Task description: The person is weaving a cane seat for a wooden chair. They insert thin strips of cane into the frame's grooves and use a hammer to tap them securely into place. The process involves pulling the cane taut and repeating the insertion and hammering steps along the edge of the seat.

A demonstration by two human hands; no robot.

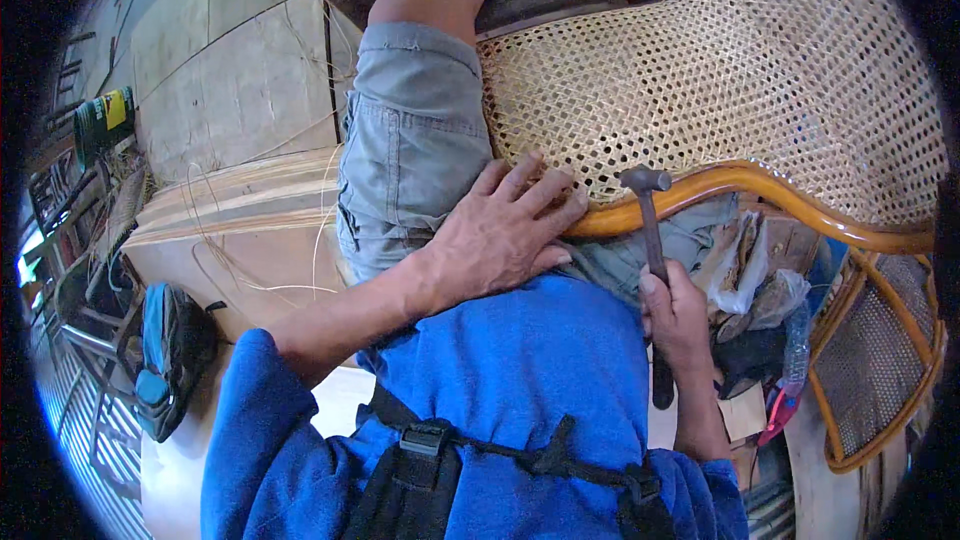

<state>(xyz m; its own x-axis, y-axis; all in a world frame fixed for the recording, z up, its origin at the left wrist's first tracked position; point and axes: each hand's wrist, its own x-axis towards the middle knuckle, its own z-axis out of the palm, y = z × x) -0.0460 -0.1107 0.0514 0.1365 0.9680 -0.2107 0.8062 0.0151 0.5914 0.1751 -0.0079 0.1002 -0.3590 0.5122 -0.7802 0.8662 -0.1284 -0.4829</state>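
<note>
A woven cane panel (640,80) with an open mesh lies across my lap and stretches to the upper right. Along its near edge runs a curved, varnished orange-brown wooden frame rail (730,177). My left hand (510,220) rests on the near left end of this rail and the edge of the weave, palm down with fingers spread. In my right hand (675,315) is a hammer (652,225), gripped round its dark handle. The hammer's metal head stands upright in front of the rail; whether it touches the rail I cannot tell.
Stacked plywood sheets (240,200) lie at the left, with loose cane strands over them. A dark and blue backpack (165,360) sits farther left. At the right are plastic bags (745,265), a clear bottle (797,345) and another cane-panelled wooden frame (875,370).
</note>
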